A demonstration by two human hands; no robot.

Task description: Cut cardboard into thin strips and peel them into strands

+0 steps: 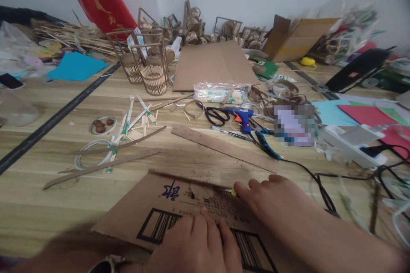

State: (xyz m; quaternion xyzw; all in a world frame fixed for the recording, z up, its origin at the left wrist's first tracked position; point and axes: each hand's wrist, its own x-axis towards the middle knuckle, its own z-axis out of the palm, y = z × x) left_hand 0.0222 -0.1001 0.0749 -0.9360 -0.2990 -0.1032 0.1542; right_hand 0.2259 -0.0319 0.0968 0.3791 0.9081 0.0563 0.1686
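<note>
A piece of brown printed cardboard [128, 222] with barcodes lies on the table right in front of me. My left hand [195, 243] presses on it with its fingers laid over the barcode, holding nothing. Near the far edge of the cardboard, my right hand [272, 200] is closed on a yellow utility knife [234, 192]; only its yellow end and a bit of blade show. Just beyond that edge lies a narrow cardboard strip [221, 147]. Two thinner curved strips [102, 168] rest to the left.
A blue glue gun [245, 118], black scissors [217, 115] and pliers [267, 147] lie beyond my right hand. Small slatted baskets [154, 80] stand at the back left, beside a large cardboard sheet [214, 66]. A white power strip [352, 145] and cables are at right.
</note>
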